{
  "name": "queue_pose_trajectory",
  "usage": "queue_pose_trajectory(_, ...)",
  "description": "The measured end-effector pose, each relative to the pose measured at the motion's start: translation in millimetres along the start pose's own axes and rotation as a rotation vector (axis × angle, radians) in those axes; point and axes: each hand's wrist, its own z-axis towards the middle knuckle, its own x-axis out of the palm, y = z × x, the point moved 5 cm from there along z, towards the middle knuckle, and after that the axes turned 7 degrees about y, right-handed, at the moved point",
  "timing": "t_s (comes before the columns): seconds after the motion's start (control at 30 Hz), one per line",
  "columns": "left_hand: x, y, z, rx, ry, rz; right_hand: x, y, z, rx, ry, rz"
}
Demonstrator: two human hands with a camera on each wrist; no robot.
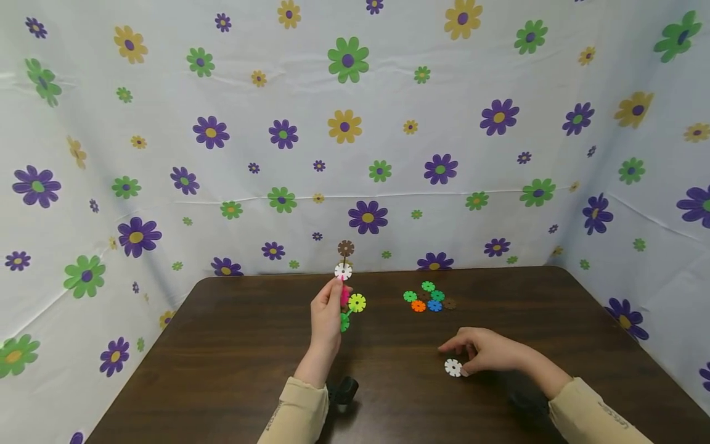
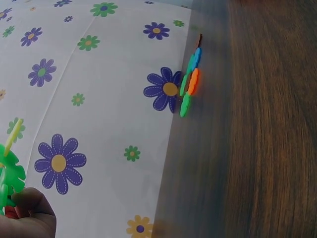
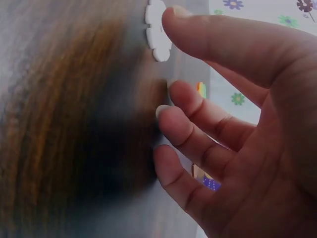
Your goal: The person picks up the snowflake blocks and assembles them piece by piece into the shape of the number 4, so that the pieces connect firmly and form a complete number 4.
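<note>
In the head view my left hand (image 1: 326, 313) pinches a chain of notched plastic discs, raised over the table. A brown disc (image 1: 346, 248) tops the chain, above a white disc (image 1: 343, 271). Lower come a pink disc (image 1: 345, 296), a yellow disc (image 1: 357, 303) and a green disc (image 1: 344, 322), partly behind the fingers. The left wrist view shows just the green end (image 2: 11, 176) beside a fingertip. My right hand (image 1: 490, 350) is low over the table, fingers loosely bent and spread from the thumb. Its thumb tip is right at the edge of a loose white disc (image 1: 453, 368).
Several loose discs lie grouped toward the back of the brown table (image 1: 249, 345), among them an orange disc (image 1: 418, 306) and a blue disc (image 1: 435, 305). A flower-patterned cloth (image 1: 310, 92) stands behind the table and along both sides.
</note>
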Motion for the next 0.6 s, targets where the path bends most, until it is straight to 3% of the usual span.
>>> queue_pose_trajectory(0.37, 1.8, 1.2, 0.7, -0.009, 0.015, 0.010, 1, 1, 3, -0.048, -0.053, -0.108)
queue_pose_trajectory(0.6, 0.5, 1.1, 0.6, 0.001, 0.012, 0.005, 4, 5, 12, -0.043, -0.058, -0.121)
